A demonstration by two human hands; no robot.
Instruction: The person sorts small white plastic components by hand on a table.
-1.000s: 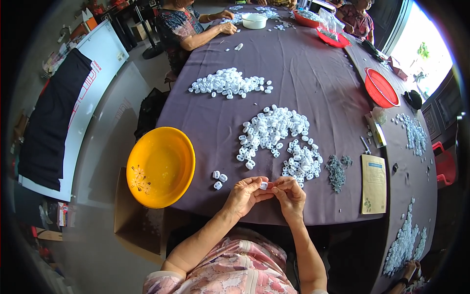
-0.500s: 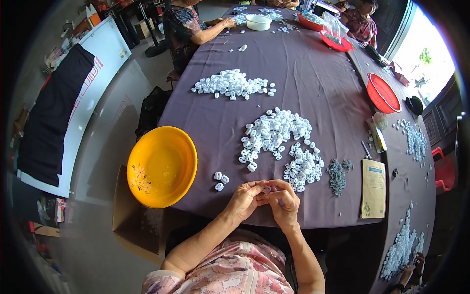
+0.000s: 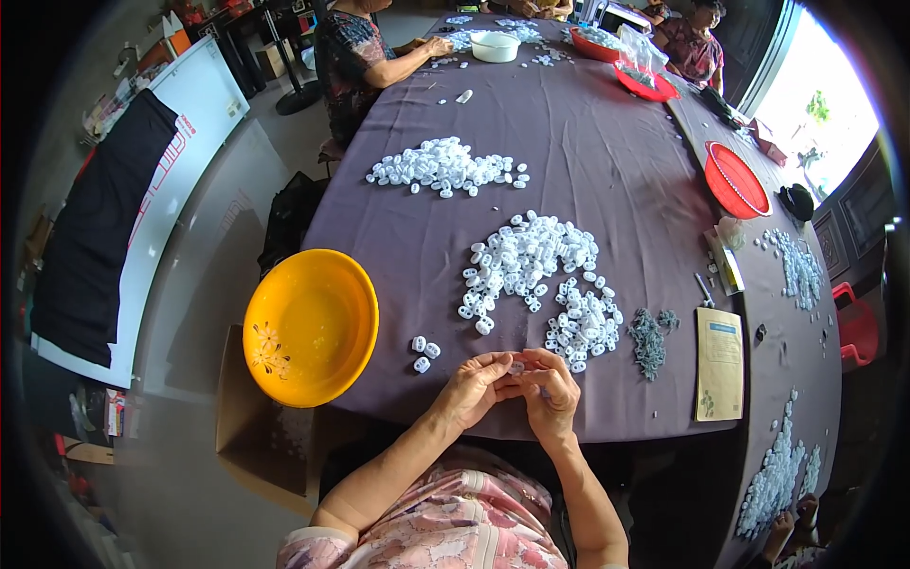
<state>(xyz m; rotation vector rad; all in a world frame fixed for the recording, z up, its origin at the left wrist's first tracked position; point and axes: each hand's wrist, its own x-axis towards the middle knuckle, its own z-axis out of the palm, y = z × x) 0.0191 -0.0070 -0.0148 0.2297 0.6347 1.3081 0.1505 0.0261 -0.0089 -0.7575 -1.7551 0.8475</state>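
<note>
Over the near edge of the table (image 3: 611, 422), the left hand (image 3: 477, 387) pinches a small white piece (image 3: 517, 368); the right hand (image 3: 553, 394) meets it, its grip too hidden to tell. Measured from the hands: main white pile (image 3: 536, 254), twelve o'clock; smaller white pile (image 3: 583, 327), two o'clock; grey clump (image 3: 648, 347), three o'clock; yellow basin (image 3: 318, 332), nine o'clock.

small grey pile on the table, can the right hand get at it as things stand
Probably yes: the grey pile lies ahead and to the right of the right hand, with nothing seen between them, though that hand is busy with the left hand at a small white piece.
</note>
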